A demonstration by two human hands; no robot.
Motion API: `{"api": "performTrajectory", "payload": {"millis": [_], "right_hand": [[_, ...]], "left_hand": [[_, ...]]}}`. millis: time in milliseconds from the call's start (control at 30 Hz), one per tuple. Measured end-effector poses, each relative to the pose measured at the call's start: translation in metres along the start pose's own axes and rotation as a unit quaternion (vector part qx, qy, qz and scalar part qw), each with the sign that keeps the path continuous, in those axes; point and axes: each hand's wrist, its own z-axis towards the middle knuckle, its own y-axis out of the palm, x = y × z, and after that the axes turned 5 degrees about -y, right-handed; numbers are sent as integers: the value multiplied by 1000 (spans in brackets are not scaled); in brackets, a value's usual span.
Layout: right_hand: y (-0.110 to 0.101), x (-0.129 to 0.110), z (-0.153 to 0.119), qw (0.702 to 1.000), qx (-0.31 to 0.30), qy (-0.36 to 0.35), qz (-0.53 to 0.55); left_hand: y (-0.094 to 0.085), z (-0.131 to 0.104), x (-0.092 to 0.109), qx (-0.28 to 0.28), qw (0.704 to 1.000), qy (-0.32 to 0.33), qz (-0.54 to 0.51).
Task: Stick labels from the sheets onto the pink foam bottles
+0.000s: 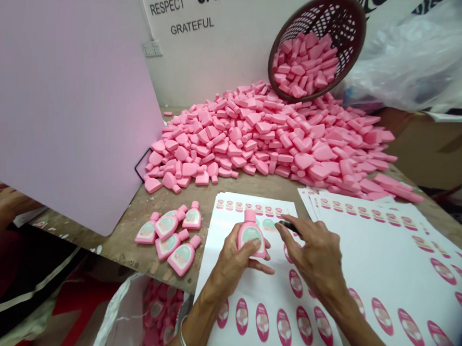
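The step in hand appears to be labelling. The left hand (231, 259) has its thumb and fingers closed around a pink flat-sided bottle (251, 238), cap towards twelve o'clock, thumb resting on its pale-green front label. At three o'clock from it, the right hand (318, 254) pinches a slim black tool (289, 226) above the sticker sheet (263, 292); whether its fingertips also hold a sticker is hard to tell. Labelled bottles (167, 225) lie at nine o'clock, plain ones (257, 127) heaped at twelve. The next move seems to call for smoothing the label without skewing it.
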Motion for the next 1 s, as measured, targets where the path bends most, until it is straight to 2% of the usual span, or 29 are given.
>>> {"api": "performTrajectory", "payload": {"millis": [67,167,233,300,367,433,467,533,600,700,800,867,933,1000], "right_hand": [[2,-5,3,996,-51,39,67],[13,-16,5,968,-156,80,178],[22,-18,5,962,-163,88,200],[29,-11,8,967,-137,90,193],[36,1,17,976,-115,92,161],[46,13,34,982,-111,84,126],[52,17,46,985,-117,69,110],[72,16,72,987,-143,24,73],[99,6,100,986,-165,-11,20],[145,-16,135,986,-162,4,-34],[182,-31,153,985,-157,21,-68],[197,-34,157,984,-155,25,-86],[204,-34,158,983,-153,26,-98],[200,-34,158,983,-146,26,-104]], "left_hand": [[2,-4,3,-10,1000,-17,-6],[6,-13,5,-46,996,-73,-22],[5,-21,4,-59,993,-100,-28],[-2,-31,6,-46,993,-102,-24],[-17,-40,12,18,996,-90,22],[-40,-50,25,150,979,-60,127],[-54,-54,33,230,953,-32,194],[-88,-60,52,372,872,54,314],[-126,-61,68,447,797,95,394],[-182,-58,83,495,703,97,501],[-225,-55,85,540,648,61,534],[-244,-54,82,552,630,35,545],[-254,-54,81,553,616,20,560],[-255,-56,82,547,607,22,576]]}}
